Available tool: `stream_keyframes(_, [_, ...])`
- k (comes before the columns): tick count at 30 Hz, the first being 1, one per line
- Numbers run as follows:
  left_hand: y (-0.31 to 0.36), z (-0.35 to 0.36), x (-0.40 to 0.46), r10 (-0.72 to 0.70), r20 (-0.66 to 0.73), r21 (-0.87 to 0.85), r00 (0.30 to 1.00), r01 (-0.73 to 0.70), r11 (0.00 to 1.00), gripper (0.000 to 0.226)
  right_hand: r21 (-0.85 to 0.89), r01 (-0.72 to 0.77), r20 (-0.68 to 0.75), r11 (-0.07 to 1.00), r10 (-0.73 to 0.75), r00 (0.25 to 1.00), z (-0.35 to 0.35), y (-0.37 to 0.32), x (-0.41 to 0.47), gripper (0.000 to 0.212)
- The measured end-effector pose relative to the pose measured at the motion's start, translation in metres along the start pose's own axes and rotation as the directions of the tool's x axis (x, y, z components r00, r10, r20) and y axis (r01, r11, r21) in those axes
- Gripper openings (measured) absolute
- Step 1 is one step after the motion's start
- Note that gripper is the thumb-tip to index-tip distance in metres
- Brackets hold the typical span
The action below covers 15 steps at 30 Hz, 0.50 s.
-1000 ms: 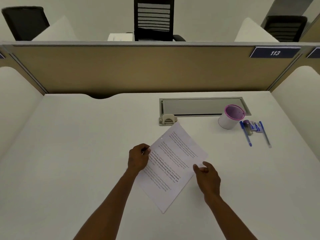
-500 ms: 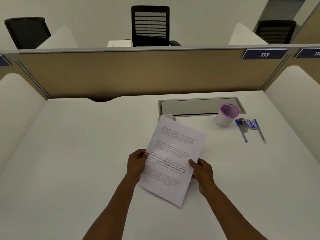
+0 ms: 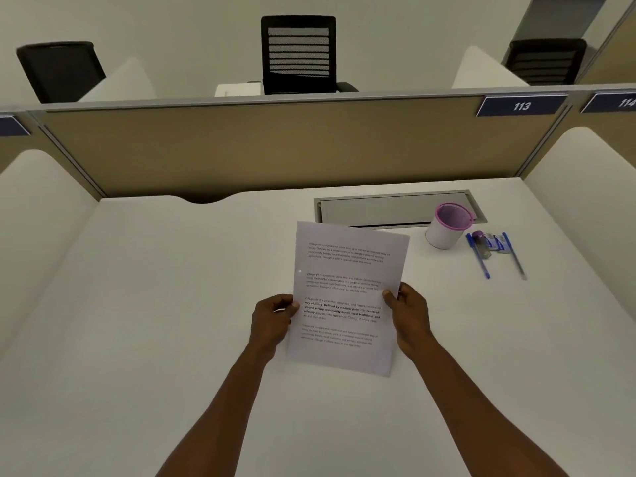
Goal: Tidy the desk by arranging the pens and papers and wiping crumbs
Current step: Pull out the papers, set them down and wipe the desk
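Now you hold the paper (image 3: 347, 297) up over the desk (image 3: 155, 304), printed side toward you. Your left hand (image 3: 273, 321) pinches its left edge, and your right hand (image 3: 409, 313) grips the right edge, thumb on the front. Off to the right, the cup (image 3: 447, 230) stands by the cable tray (image 3: 378, 210), with two pens (image 3: 478, 256) lying just beside it.
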State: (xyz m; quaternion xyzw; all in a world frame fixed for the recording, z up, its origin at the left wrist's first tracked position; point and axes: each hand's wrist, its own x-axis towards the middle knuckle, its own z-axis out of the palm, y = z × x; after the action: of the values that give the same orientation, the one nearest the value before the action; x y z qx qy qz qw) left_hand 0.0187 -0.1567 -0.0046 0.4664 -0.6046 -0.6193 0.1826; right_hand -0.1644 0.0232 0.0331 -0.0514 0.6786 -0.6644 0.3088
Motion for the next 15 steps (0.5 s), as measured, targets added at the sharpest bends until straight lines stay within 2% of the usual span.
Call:
stream_keyframes(9, [0.019,-0.001,-0.007,0.083,0.051,0.060,0.995,-0.086,0.994,0.020,-0.030,0.119,0.057,0.992,-0.117,0.991,0.001,-0.021,0.003,0.016])
stream_keyframes(15, [0.055,-0.009,-0.010,0.238,0.111,-0.055,0.965,-0.233,0.971,0.033,-0.011,0.171,0.092,0.985,-0.169,0.981,-0.003,-0.036,0.001,0.021])
